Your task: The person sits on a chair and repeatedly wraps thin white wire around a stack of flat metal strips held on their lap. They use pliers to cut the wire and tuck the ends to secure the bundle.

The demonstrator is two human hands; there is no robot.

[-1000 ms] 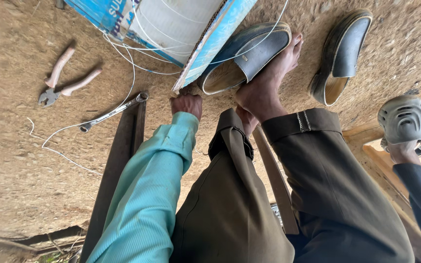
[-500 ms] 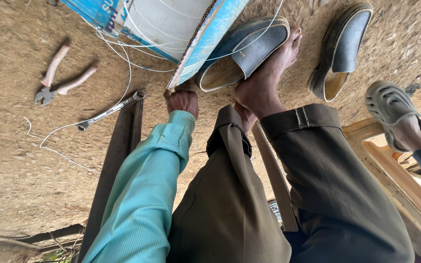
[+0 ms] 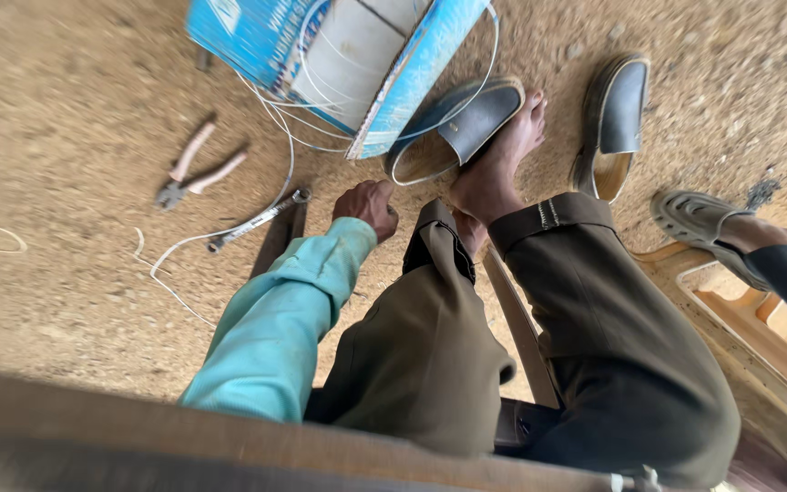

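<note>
Where the picture began nearest you, a blurred wooden bar (image 3: 229, 446) crossed the bottom edge, and past it lay your olive trouser legs (image 3: 466, 346) and your teal sleeve (image 3: 275, 319). Your left hand (image 3: 368, 204) hung low over the sandy ground (image 3: 66, 273), curled into a loose fist; the grip looked closed, but whether it pinched anything you could not tell from this angle. Your right hand did not show at all. Just beside the left hand your bare foot (image 3: 498, 169) rested with its toes on a slipper (image 3: 457, 132), and a second slipper (image 3: 614, 123) lay apart to the right, tipped on its edge. To the left of the hand, a metal wrench (image 3: 257, 220) lay on a dark flat bar (image 3: 275, 246), with white wire (image 3: 184, 246) trailing across the ground beside it. Farther left lay pliers (image 3: 195, 171) with pale pink handles, well apart from the hand. Beyond the hand stood a blue and white box (image 3: 348, 55), tilted, with loops of the white wire around it. At the right edge another person's sandalled foot (image 3: 703, 223) rested on a wooden frame (image 3: 740, 310).
</note>
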